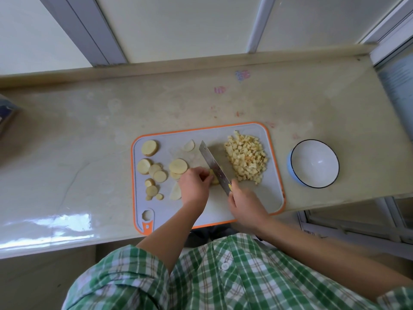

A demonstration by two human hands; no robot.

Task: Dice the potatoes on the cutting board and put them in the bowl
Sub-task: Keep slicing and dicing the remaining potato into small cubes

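1. The left hand [194, 184] curls its fingers around a potato piece [215, 179] near the middle of the cutting board [274, 198].
2. The right hand [243, 201] grips the handle of the knife [213, 166]; the blade rests against that piece.
3. A pile of diced cubes [245, 157] lies on the board's far right, and round slices [154, 168] lie on its left.
4. The bowl [312, 163] stands on the counter [89, 130], just right of the board.

I can read no word or number here: the yellow mark [230, 187] on my knife [214, 166] is too small, the pink and blue scribbles [242, 75] on the counter [89, 121] spell nothing, and the panel [397, 81] at the right is blurred
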